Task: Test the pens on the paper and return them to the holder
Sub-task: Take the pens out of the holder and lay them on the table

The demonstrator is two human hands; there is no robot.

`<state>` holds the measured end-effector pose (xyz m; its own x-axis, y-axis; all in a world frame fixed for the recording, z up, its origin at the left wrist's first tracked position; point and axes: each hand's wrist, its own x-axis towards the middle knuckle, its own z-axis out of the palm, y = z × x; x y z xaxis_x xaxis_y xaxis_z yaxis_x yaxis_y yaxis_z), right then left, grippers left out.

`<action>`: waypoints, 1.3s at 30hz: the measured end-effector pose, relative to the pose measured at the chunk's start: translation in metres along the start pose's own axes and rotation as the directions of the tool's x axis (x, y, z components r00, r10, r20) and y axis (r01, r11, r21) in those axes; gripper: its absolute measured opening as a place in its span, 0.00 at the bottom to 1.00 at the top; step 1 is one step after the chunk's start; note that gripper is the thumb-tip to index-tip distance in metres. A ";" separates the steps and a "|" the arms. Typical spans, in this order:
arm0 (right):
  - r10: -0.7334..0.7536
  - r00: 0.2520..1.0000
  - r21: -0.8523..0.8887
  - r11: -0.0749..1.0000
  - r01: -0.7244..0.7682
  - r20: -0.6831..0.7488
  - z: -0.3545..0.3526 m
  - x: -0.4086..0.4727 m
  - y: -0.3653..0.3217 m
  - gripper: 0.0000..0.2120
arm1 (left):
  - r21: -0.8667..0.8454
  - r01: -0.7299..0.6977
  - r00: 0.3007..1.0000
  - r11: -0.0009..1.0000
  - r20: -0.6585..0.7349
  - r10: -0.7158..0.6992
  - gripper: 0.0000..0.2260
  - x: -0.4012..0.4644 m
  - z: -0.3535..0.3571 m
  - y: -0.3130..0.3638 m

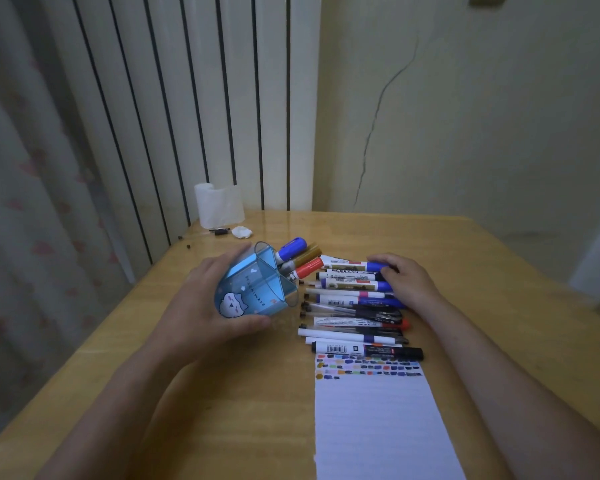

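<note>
Holder [248, 289] tilted in left hand [201, 306].

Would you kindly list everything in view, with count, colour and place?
Holder: one, blue, tilted, in the left hand.
Markers in holder: three showing; blue, gold, red caps.
Pens on table: roughly a dozen, mixed colours, in a row above the paper.
Paper: one, white, colour swatches along its top edge.
Tissue roll: one, white, far left corner.
Table: one, wooden.
Left hand: grips the holder.
Right hand: rests on the pens.
</note>
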<state>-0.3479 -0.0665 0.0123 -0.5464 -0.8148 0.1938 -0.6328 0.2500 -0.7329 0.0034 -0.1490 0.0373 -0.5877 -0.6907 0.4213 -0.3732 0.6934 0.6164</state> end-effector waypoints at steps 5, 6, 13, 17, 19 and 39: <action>-0.015 1.000 -0.046 0.999 0.016 0.011 0.000 0.002 0.001 0.16 | 0.001 0.002 1.000 1.000 0.001 -0.002 0.48 0.000 0.001 -0.002; -0.023 1.000 -0.059 0.998 0.024 0.019 0.000 0.001 0.001 0.15 | 0.003 -0.001 1.000 1.000 0.002 0.001 0.48 0.000 0.001 -0.002; -0.046 0.997 -0.101 0.994 0.052 0.056 0.003 0.000 -0.001 0.14 | 0.004 -0.003 1.000 1.000 0.003 0.003 0.48 0.000 -0.001 0.001; -0.037 0.998 -0.098 0.994 0.042 0.051 0.003 0.002 0.001 0.14 | 0.008 -0.009 1.000 1.000 0.003 0.009 0.48 -0.001 -0.001 0.002; -0.036 0.998 -0.099 0.994 0.041 0.050 0.003 0.002 0.002 0.14 | 0.014 -0.011 1.000 1.000 0.005 0.011 0.48 -0.001 -0.001 0.003; -0.010 1.000 -0.145 0.989 0.014 0.027 0.002 0.003 0.006 0.18 | 0.010 -0.013 1.000 1.000 0.020 0.013 0.48 -0.001 -0.001 0.004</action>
<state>-0.3528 -0.0683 0.0071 -0.5254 -0.8308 0.1836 -0.7131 0.3123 -0.6277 0.0036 -0.1463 0.0401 -0.6070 -0.6773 0.4157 -0.3727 0.7047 0.6038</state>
